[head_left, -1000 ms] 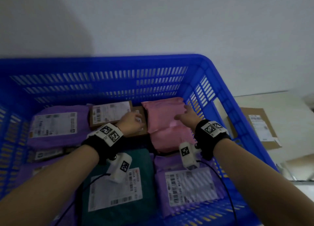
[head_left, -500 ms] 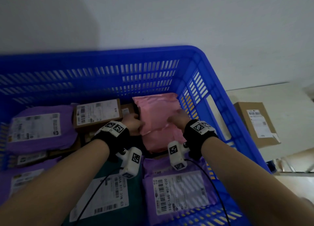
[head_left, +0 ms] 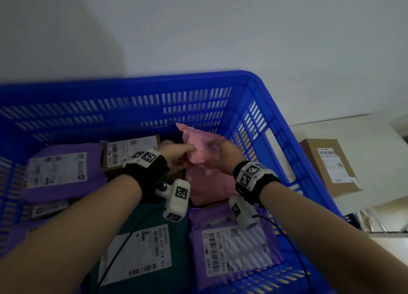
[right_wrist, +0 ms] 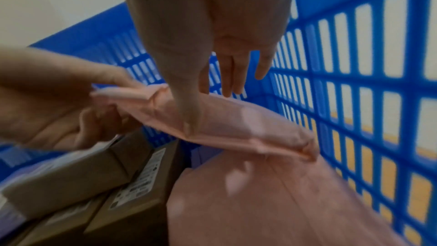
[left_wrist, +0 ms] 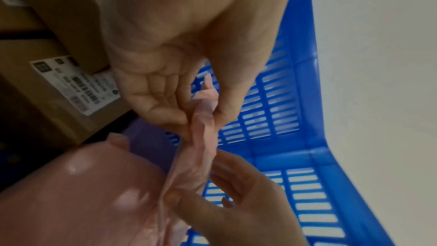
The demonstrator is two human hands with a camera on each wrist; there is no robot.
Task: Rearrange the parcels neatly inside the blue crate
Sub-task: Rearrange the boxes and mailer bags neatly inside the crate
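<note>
I see left hand (head_left: 176, 159) grip pinching pink parcel (head_left: 205, 183) edge | right hand (head_left: 223, 154) grip pinching same edge | parcel's far end raised in blue crate (head_left: 132, 88)

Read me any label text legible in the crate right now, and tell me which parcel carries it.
"SB5A X27 21K 03", uncertain: label on the green parcel.
"16G-16G-W07-020": label on the near purple parcel.
Labels on the far purple parcel, the brown box in the crate and the brown box outside the crate: too blurred.
</note>
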